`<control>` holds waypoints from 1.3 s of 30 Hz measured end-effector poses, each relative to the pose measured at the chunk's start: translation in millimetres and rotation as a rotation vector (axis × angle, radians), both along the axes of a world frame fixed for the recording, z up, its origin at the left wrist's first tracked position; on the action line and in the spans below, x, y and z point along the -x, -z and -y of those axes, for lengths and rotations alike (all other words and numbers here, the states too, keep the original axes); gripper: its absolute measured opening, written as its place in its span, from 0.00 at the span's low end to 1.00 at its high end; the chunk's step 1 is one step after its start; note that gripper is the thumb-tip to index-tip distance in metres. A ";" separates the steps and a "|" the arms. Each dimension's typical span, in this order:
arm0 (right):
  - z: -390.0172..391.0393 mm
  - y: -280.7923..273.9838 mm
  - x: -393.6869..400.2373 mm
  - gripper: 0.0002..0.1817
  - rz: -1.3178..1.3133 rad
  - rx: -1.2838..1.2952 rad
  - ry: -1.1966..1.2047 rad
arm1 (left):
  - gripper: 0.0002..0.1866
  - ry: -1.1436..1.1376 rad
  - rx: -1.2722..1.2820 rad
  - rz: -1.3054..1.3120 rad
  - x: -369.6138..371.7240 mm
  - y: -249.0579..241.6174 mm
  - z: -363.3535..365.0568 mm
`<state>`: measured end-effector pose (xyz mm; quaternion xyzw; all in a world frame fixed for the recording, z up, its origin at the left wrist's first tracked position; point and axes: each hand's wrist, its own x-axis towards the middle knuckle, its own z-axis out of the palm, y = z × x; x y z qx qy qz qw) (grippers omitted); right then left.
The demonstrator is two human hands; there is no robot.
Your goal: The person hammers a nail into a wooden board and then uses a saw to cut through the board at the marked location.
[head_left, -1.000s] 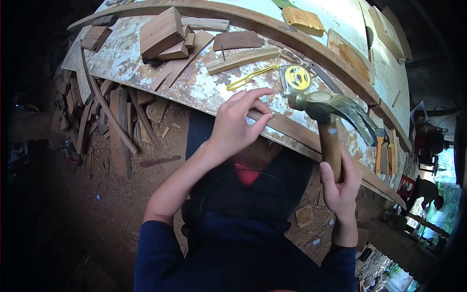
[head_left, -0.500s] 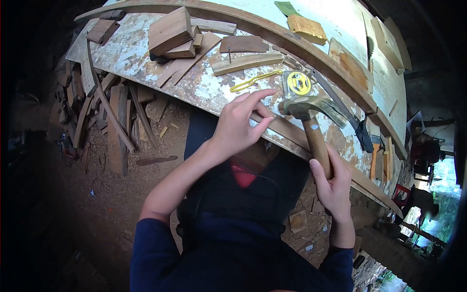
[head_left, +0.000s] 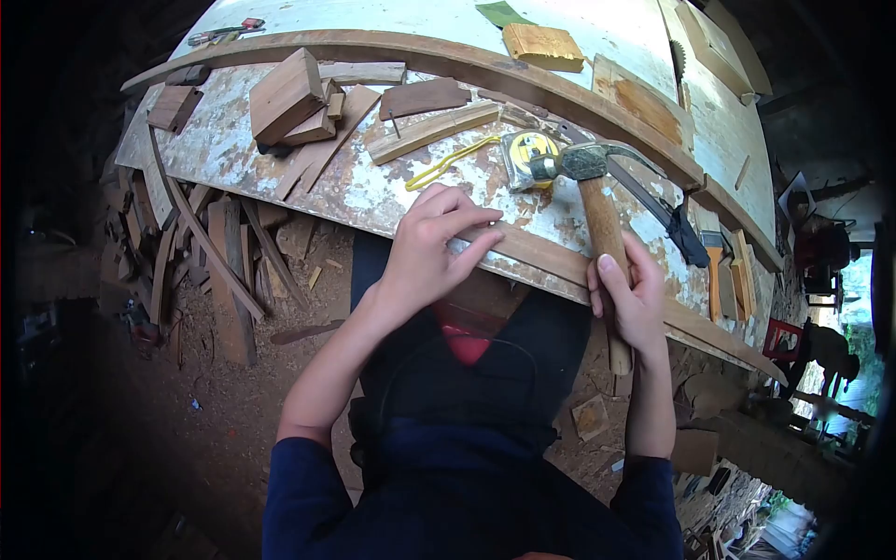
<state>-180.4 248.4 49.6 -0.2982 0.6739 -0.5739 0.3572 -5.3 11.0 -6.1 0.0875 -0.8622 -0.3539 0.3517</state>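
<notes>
My right hand (head_left: 633, 297) is wrapped around the wooden handle of a claw hammer (head_left: 602, 210), whose metal head is up over the table. Over the table's near edge, my left hand (head_left: 437, 241) has thumb and index finger brought together in a pinch. A tiny pale speck shows at those fingertips, too small to name. Beneath both hands a long wooden strip (head_left: 551, 259) runs along the edge of the table. Just beyond the hammer head lies a yellow tape measure (head_left: 530, 149) with a yellow cord, partly hidden by it.
Wood blocks (head_left: 285, 98) and offcuts lie at the left of the paint-spotted table (head_left: 219, 140). A long curved beam (head_left: 448, 54) crosses the far side. On the right lie a dark strap (head_left: 686, 238) and a brush (head_left: 714, 257). Scrap wood (head_left: 224, 271) leans below the table.
The hammer has risen a little and its handle stands more upright, with my right hand's grip looser and higher on it. My left hand stays pinched near the strip. The view has shifted slightly.
</notes>
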 end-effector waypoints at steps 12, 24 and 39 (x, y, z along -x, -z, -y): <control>6.1 13.2 12.8 0.19 0.099 0.092 0.069 | 0.05 0.004 0.003 0.086 2.9 -9.1 -0.8; 4.1 13.9 14.2 0.19 0.128 0.082 0.062 | 0.07 -0.025 -0.046 0.081 3.7 -7.4 -4.9; 3.4 14.0 15.6 0.21 0.107 0.050 0.036 | 0.03 -0.049 -0.057 0.074 3.6 -9.2 -5.7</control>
